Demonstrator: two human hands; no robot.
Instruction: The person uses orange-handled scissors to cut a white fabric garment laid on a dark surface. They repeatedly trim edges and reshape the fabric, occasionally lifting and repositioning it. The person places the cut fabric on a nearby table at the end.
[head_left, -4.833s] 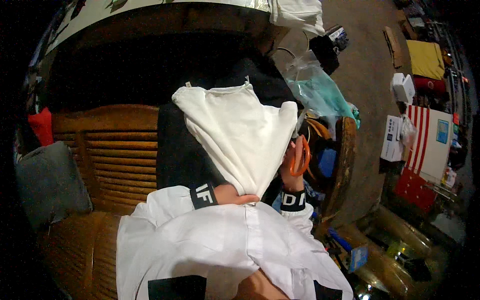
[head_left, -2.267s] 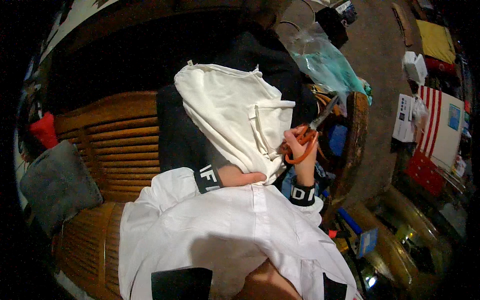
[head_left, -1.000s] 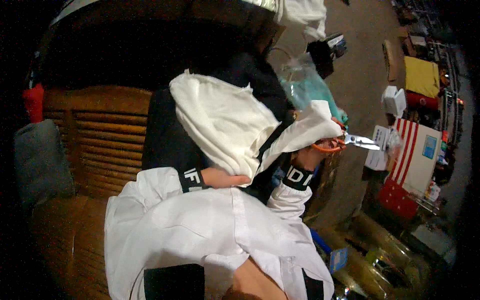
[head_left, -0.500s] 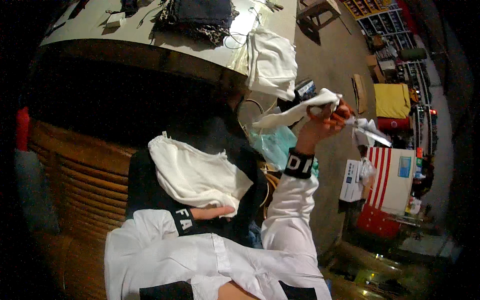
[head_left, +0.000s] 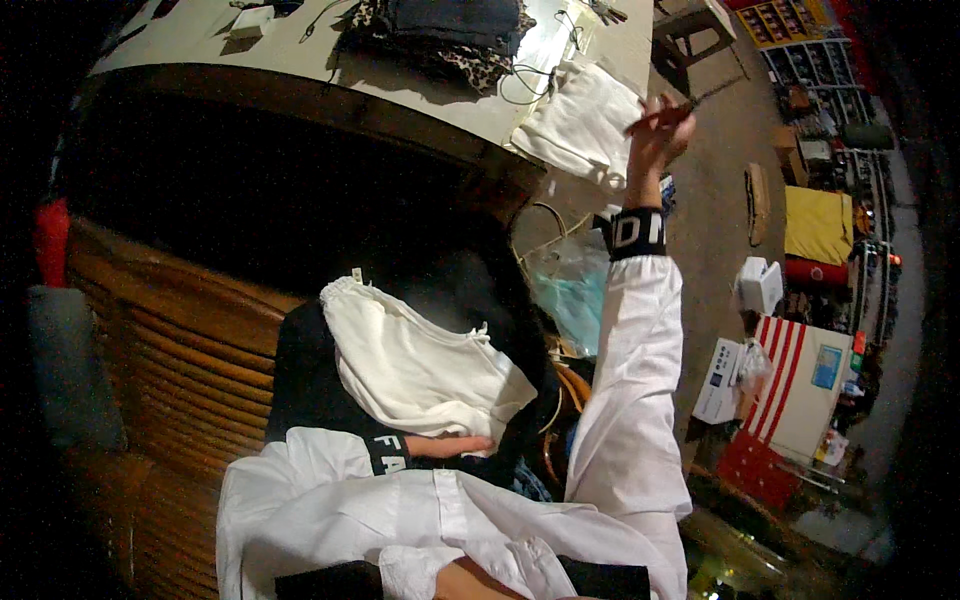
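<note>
A folded white knit garment (head_left: 425, 360) with a small tag at one corner lies on my dark-clad lap. Its near edge is held by my left hand (head_left: 450, 446), the thumb along the cloth and the other fingers mostly hidden. My right hand (head_left: 663, 140) is raised at the far right, closed around scissors (head_left: 685, 108) with red-orange handles, the blades pointing up and away to the right. Just left of that hand, a pile of white garments (head_left: 585, 125) hangs over the table's edge.
On the pale table (head_left: 300, 55) sit a stack of dark and leopard-print cloth (head_left: 440, 45) and a small white box (head_left: 250, 24). A translucent greenish plastic bag (head_left: 570, 290) is below the pile. Brown wooden slats (head_left: 190, 350) are at my left, a stool (head_left: 695, 35) far right.
My right hand has moved up and away toward the table and no longer holds the white cloth piece; the scissors stay in it. My left hand still holds the garment. The view has shifted slightly.
</note>
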